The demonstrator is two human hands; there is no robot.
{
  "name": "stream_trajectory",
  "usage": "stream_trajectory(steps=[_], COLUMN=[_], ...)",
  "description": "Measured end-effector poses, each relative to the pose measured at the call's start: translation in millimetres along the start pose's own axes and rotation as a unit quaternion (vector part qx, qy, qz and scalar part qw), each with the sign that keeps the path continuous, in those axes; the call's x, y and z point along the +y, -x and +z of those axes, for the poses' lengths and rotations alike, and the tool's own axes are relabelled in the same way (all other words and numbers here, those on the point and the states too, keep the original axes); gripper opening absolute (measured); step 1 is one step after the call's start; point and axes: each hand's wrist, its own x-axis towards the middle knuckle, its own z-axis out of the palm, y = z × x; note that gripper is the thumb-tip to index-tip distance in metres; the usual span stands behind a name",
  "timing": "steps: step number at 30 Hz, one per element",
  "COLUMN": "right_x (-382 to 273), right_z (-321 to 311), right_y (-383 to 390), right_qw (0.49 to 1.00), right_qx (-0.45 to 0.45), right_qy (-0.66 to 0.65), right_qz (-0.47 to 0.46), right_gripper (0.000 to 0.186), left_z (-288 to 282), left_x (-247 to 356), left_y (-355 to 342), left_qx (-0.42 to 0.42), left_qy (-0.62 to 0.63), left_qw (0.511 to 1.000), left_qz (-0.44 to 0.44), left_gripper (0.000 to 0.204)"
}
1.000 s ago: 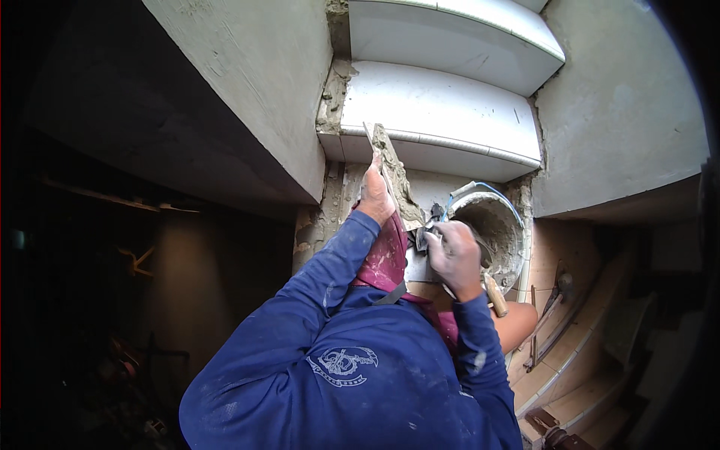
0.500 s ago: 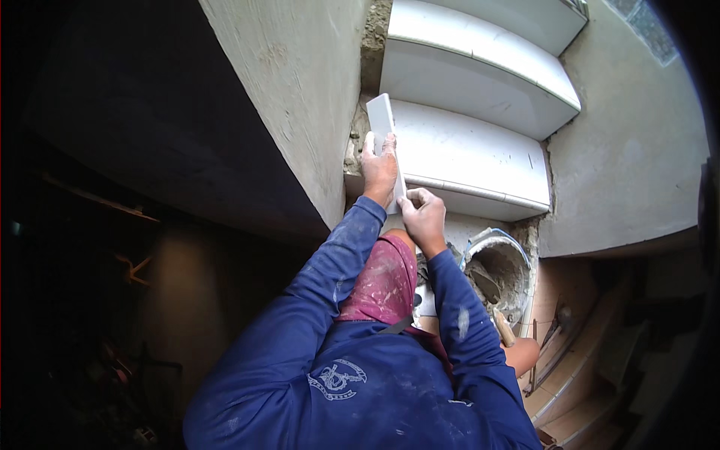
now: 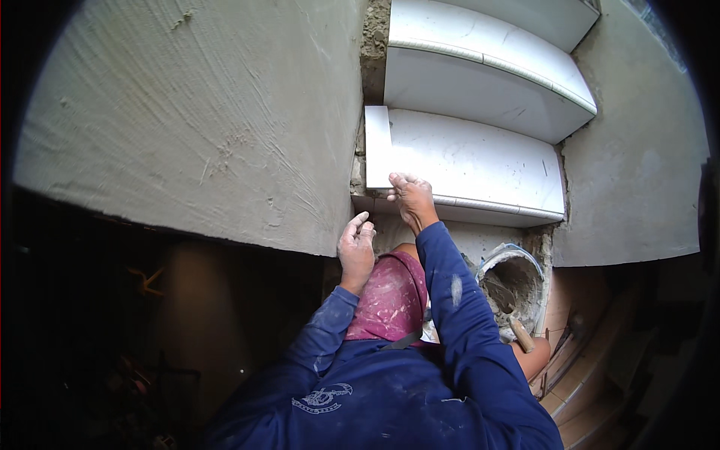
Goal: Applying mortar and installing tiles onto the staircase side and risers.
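I see the wearer's right hand (image 3: 412,199) at the near end of the narrow white tile (image 3: 377,146), its fingers bent and drawn together over the corner. The fingertips look to be touching there, but from my end I can't tell whether they actually grip it. The left hand (image 3: 357,246) is just short of the tile on the wearer's side, palm inward, fingers partly open and slightly curled, holding nothing.

The tile lies lengthwise along the left end of the white tread (image 3: 472,154), which spreads out to the tile's right. A ribbed nosing trim (image 3: 487,208) runs along the tread's front edge, off to the tile's right. Close on the tile's left I have a band of rough mortar (image 3: 358,176), then the grey plastered wall (image 3: 225,127).

Beyond the tile rises a white riser (image 3: 480,90) with another tread (image 3: 480,30) above it. To the tile's right and nearer the wearer, I make out a bucket (image 3: 531,304) smeared with mortar inside, a wooden handle (image 3: 522,334) beside its near rim. Well right of the tile stands a second grey wall (image 3: 637,165).
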Motion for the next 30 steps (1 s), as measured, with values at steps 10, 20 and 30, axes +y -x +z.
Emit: stream_trajectory(steps=[10,20,30], right_x=[10,3,-35], right_z=[19,26,19], right_y=[-7,-15,-61], right_qw=[0.999,0.989,0.731], right_qx=[0.016,0.001,-0.101], right_qy=[0.033,0.139,0.605], right_qz=[0.005,0.049,-0.3], right_gripper=[0.011,0.011,0.035], left_z=[25,51,55], left_x=[-15,-19,-48], left_y=[-60,-92,-106], left_qx=[-0.019,0.135,0.203], left_qy=[0.284,0.221,0.21], left_qw=[0.945,0.961,0.949], left_qz=[-0.163,-0.099,-0.116], left_gripper=[0.024,0.021,0.022])
